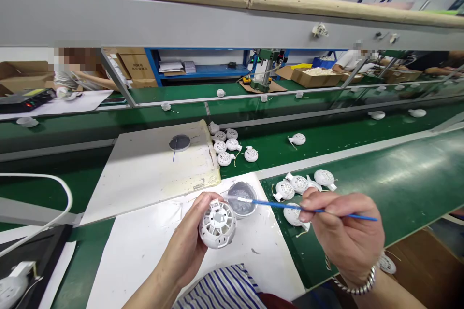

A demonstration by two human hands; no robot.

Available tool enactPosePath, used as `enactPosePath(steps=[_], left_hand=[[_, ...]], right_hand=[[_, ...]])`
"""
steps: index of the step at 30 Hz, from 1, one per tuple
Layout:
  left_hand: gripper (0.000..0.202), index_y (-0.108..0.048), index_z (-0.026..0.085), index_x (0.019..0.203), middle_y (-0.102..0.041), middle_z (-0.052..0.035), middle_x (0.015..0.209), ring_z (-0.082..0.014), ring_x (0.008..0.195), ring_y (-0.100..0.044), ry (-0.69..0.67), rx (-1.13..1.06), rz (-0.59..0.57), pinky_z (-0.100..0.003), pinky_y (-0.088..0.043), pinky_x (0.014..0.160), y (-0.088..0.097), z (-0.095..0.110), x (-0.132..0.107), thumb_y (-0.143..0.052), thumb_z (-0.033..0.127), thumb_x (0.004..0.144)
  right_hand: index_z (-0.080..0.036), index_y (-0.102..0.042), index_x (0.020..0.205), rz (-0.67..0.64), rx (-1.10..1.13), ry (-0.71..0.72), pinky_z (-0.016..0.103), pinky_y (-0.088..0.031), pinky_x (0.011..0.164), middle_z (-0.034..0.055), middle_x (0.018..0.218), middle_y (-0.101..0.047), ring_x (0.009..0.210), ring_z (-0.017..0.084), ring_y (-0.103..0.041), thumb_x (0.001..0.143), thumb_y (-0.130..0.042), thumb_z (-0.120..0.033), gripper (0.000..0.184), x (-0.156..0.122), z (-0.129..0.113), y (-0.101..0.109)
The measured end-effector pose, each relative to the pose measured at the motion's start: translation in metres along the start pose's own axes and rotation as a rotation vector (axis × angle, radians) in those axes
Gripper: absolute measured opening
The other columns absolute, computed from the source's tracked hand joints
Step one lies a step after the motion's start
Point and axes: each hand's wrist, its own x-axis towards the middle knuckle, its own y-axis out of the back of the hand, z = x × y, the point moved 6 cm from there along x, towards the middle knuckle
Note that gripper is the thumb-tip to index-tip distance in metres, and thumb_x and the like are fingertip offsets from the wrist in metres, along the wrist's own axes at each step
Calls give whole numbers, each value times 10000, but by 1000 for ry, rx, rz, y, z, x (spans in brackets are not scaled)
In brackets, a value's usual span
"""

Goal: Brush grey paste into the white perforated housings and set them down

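My left hand (pixel 188 246) is closed around a round white perforated plastic shell (pixel 218 224), holding it face up over a white sheet (pixel 145 246). My right hand (pixel 344 231) pinches a thin blue brush (pixel 290 205), whose white tip reaches into a small grey dish (pixel 242 199) just beyond the shell. Several more white shells (pixel 300 184) lie on the green belt right behind my right hand, and another cluster (pixel 228 147) lies farther back.
A pale board (pixel 152 169) with a grey round lid (pixel 179 142) lies ahead on the left. The green conveyor belt (pixel 398 174) carries scattered white parts. Other people sit across the line at left and right. A white cable (pixel 54 183) loops at the left.
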Motion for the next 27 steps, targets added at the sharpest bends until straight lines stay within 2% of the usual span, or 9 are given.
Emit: enactPosePath(steps=[2, 4, 6, 8, 11, 13, 17, 22, 27], left_hand=[[365, -557, 205, 907, -550, -52, 860, -179, 732, -521, 34, -7, -23, -240, -412, 569, 1, -1, -1, -439, 541, 828], [442, -558, 186, 905, -566, -72, 835, -187, 703, -534, 81, 12, -95, -254, -416, 571, -2, -4, -2, -403, 590, 820], [502, -561, 160, 905, -576, -89, 803, -188, 683, -541, 128, 45, -223, -263, -417, 582, -9, -7, -5, -363, 615, 824], [526, -563, 140, 896, -574, -88, 780, -173, 679, -531, 156, 75, -351, -260, -411, 611, -18, -9, -8, -327, 607, 842], [514, -563, 139, 876, -547, -58, 774, -149, 710, -502, 162, 117, -441, -250, -396, 667, -24, -13, -12, -292, 576, 872], [490, -563, 149, 880, -533, -46, 797, -151, 760, -491, 143, 139, -467, -258, -392, 711, -26, -13, -14, -280, 549, 889], [475, -566, 154, 899, -530, -39, 794, -145, 746, -459, 109, 167, -463, -246, -371, 681, -22, -12, -15, -278, 532, 897], [466, -566, 144, 916, -523, -40, 780, -135, 702, -439, 97, 119, -446, -237, -360, 648, -18, -13, -15, -299, 526, 893], [425, -568, 149, 909, -531, -46, 817, -142, 745, -455, 95, 109, -481, -247, -377, 685, -19, -14, -15, -316, 492, 902]], right_hand=[[-261, -545, 947, 116, 16, 22, 308, -534, 627, 11, 958, -678, 635, 132, -658, 876, -506, -168, 123, 3, -1, 5], [-285, -541, 1018, 120, -58, 114, 314, -540, 634, 15, 995, -662, 720, 145, -661, 902, -434, -137, 216, 9, -5, 4], [-279, -569, 1057, -69, -205, 274, 315, -527, 647, 28, 944, -650, 779, 153, -636, 892, -428, -110, 275, 15, -12, -13], [-241, -616, 1044, -368, -367, 399, 289, -493, 648, 30, 840, -616, 764, 140, -581, 859, -496, -117, 252, 15, -15, -38], [-246, -642, 1023, -719, -501, 433, 233, -432, 619, -9, 724, -548, 704, 105, -492, 809, -599, -155, 236, 10, -11, -67], [-232, -647, 995, -826, -492, 445, 222, -414, 612, -11, 734, -549, 715, 102, -474, 798, -621, -167, 209, 7, -12, -76], [-164, -637, 962, -855, -481, 506, 231, -412, 629, 10, 796, -587, 751, 111, -468, 814, -592, -126, 159, 7, -17, -78], [-178, -626, 991, -912, -531, 492, 221, -403, 624, 0, 812, -593, 745, 104, -452, 857, -542, -158, 159, 10, -17, -79], [-149, -644, 885, -904, -539, 623, 244, -394, 614, 6, 790, -599, 706, 110, -446, 819, -567, -106, 110, 14, -28, -83]])
